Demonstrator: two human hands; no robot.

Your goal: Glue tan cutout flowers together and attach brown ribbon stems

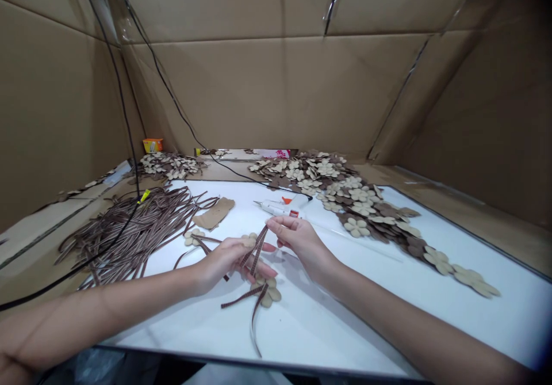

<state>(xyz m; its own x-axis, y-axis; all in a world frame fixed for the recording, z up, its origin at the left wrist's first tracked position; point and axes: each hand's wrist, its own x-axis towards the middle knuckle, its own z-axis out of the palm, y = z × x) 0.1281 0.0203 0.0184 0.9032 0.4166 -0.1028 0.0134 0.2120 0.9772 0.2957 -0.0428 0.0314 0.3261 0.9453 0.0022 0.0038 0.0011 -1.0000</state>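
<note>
A brown ribbon [257,251] with pale stitching is stretched between my two hands above the white board. My right hand [302,241] pinches its folded upper part between thumb and fingertips. My left hand [230,261] has the lower part across its fingers, with the thumb over it. Just behind that thumb, a beige felt flower [249,239] is partly hidden. Under my left fingers lies another beige flower [271,294] with ribbon tails attached. Left of the hand sits a third flower [194,236], also with ribbon on it.
A white glue gun [273,208] lies beyond my right hand. A heap of brown ribbons [125,229] covers the left side, next to a cardboard scrap [214,213]. Beige and brown flowers [356,195] are piled along the right. A black cable [172,94] hangs across; cardboard walls [259,91] surround the table.
</note>
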